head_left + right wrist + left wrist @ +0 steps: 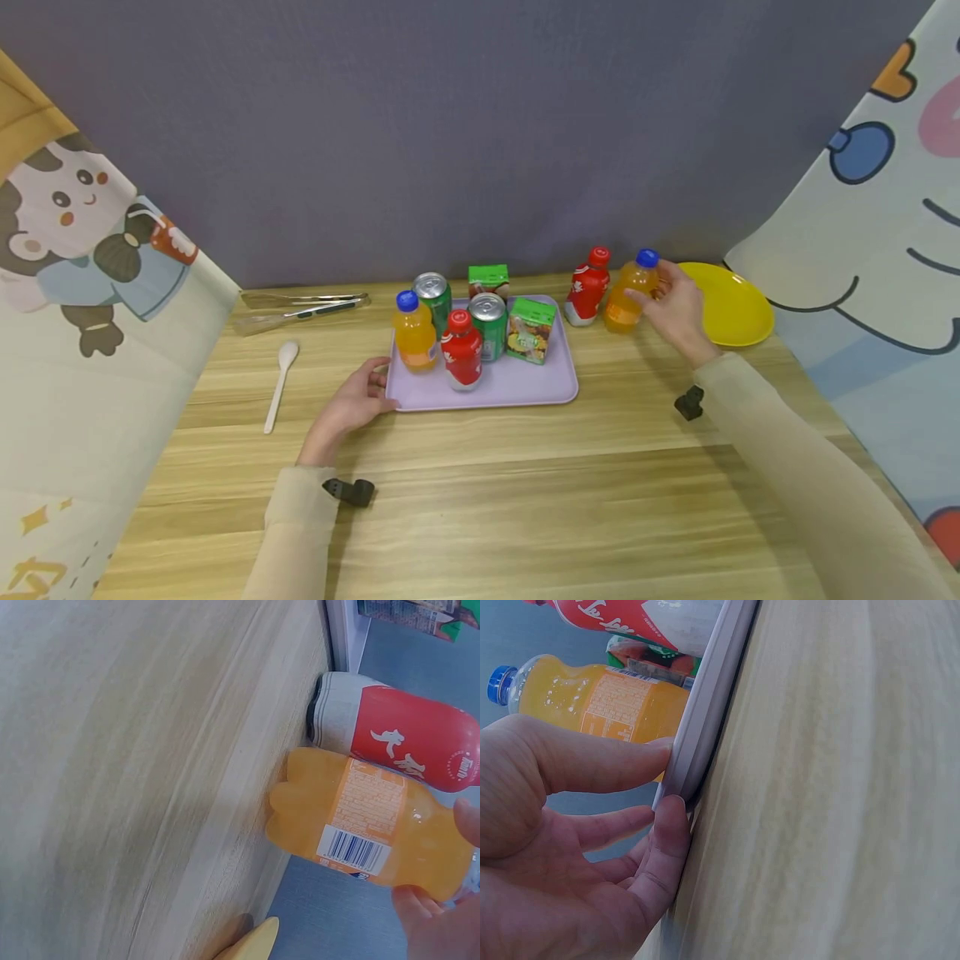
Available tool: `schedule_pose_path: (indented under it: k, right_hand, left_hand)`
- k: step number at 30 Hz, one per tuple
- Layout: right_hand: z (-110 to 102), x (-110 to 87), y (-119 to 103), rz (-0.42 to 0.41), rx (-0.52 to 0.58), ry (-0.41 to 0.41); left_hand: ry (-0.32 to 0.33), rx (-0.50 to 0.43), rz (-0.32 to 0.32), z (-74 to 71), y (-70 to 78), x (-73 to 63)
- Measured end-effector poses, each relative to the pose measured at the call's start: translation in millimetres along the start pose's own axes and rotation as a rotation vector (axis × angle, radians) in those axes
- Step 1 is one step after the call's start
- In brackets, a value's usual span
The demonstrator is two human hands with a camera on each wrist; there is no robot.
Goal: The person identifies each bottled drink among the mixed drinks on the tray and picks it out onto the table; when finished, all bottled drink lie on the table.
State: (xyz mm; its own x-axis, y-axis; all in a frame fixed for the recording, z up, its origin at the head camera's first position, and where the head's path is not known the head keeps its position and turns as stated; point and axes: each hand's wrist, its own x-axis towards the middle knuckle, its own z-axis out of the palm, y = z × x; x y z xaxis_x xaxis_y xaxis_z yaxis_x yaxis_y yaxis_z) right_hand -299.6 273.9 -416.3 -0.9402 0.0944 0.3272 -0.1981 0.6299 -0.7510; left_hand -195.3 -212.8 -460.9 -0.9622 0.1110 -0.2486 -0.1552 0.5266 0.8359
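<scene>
My right hand [678, 312] holds an orange drink bottle [624, 298] with a blue cap, thumb and fingers around its upper part. In the right wrist view the bottle [360, 817] stands upright beside a red and white bottle [405, 735]. My left hand [358, 398] pinches the left front corner of a lilac tray [517, 388], thumb on the rim and fingers against its outer side. On the tray are another orange drink bottle [415, 337], a red bottle [462, 354], green cans [489, 329] and a green juice box [531, 332].
A second juice box [487, 279] stands at the tray's back. Behind the right hand lies a yellow plate [738, 308]. To the left are a white spoon [279, 387], a whisk [258, 323] and metal tongs [322, 300]. A grey wall [480, 150] closes the table's back.
</scene>
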Motion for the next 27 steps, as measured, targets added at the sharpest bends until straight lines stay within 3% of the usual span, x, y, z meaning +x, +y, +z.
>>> schedule_pose_path:
  k: [27]
  right_hand:
    - [5.4, 9.0, 2.1, 0.05, 0.008, -0.01]
  left_hand:
    - [-0.004, -0.004, -0.008, 0.1, 3.0, -1.9]
